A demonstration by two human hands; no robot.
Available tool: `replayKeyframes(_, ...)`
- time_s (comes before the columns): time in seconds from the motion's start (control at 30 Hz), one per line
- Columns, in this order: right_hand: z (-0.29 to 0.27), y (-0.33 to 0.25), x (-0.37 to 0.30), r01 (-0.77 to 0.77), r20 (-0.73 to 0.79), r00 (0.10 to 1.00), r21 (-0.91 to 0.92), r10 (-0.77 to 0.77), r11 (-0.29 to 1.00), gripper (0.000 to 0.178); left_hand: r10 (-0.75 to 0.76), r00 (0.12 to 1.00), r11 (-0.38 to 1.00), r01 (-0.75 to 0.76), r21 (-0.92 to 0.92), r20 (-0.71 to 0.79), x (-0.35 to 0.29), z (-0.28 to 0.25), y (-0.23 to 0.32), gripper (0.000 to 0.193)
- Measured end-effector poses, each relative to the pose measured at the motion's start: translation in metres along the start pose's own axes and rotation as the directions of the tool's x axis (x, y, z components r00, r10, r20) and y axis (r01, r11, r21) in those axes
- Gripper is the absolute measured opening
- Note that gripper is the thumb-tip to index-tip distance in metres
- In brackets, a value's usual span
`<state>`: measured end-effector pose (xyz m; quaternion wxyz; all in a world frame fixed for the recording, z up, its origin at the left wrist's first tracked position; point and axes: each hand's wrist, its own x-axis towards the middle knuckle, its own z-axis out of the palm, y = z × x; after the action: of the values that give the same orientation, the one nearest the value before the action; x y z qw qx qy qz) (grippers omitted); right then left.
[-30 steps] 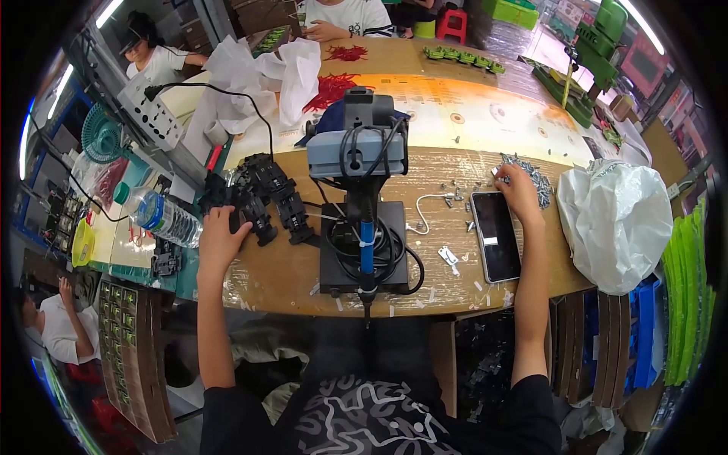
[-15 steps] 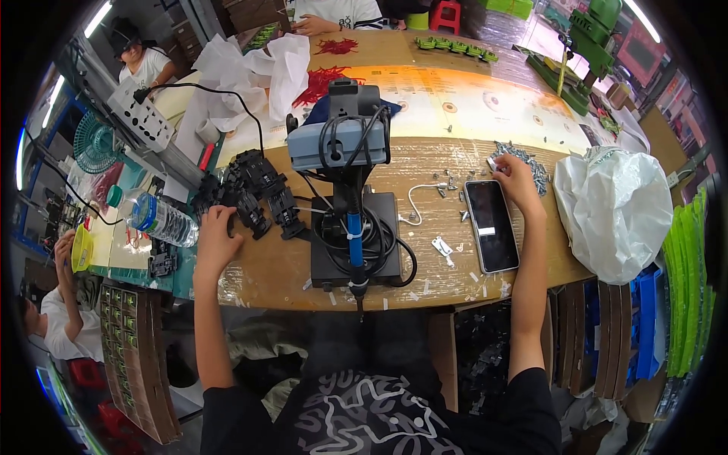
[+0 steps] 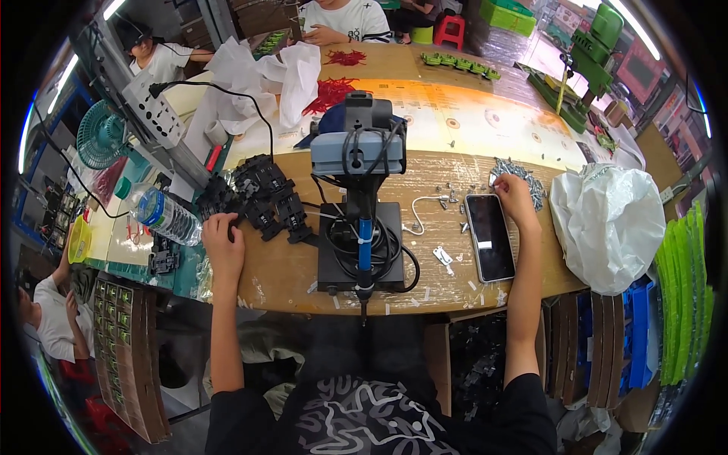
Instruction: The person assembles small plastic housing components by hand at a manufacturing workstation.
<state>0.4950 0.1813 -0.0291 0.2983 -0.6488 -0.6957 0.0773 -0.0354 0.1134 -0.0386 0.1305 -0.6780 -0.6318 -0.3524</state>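
My left hand (image 3: pixel 225 241) rests on the table beside a heap of black plastic parts (image 3: pixel 265 186), fingers loosely bent and the thumb a little apart. I see nothing held in it. At the right, my right hand (image 3: pixel 517 201) reaches the near-left side of a pile of small silver screws (image 3: pixel 537 188). Its fingertips are drawn together, and whatever is between them is too small to make out. A smartphone (image 3: pixel 491 239) with a dark screen lies just left of that wrist. Several loose screws (image 3: pixel 447 193) lie left of the pile.
Between my arms stands a black box (image 3: pixel 334 258) with coiled cables and a blue-handled iron (image 3: pixel 365 246). A white plastic bag (image 3: pixel 607 227) stands at the right, a water bottle (image 3: pixel 163 216) at the left. A green drill press (image 3: pixel 595 64) stands far right. Other people sit around the table.
The whole view has shifted slightly with my head. My left thumb has drawn closer to its fingers. My right hand stays at the screw pile, its fingertips slightly lower among the screws.
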Motion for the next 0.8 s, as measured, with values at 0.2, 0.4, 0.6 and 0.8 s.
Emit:
replayKeyframes(0.2, -0.015, -0.002, -0.006, -0.036, 0.071, 0.997, 0.127, 0.027, 0.991, 0.020, -0.011, 0.999, 1.000, 0.011, 0.014, -0.049, -0.004, 0.010, -0.008, 0.030)
replayKeyframes(0.4, -0.011, -0.002, -0.010, 0.084, 0.127, 0.989, -0.010, -0.082, 0.996, 0.019, -0.112, 0.993, 0.981, 0.115, -0.155, 0.026, -0.004, 0.009, -0.013, 0.027)
replayKeyframes(0.6, -0.004, -0.009, -0.012, 0.113, 0.046, 0.993, -0.116, -0.109, 0.987, 0.009, -0.106, 0.993, 0.953, 0.084, -0.291, -0.060, -0.002, 0.000, -0.006, 0.021)
replayKeyframes(0.8, -0.001, -0.021, -0.018, 0.131, -0.047, 0.989, -0.130, -0.138, 0.983, 0.015, -0.387, 0.911, 0.831, 0.277, -0.482, -0.144, -0.006, -0.006, -0.005, 0.015)
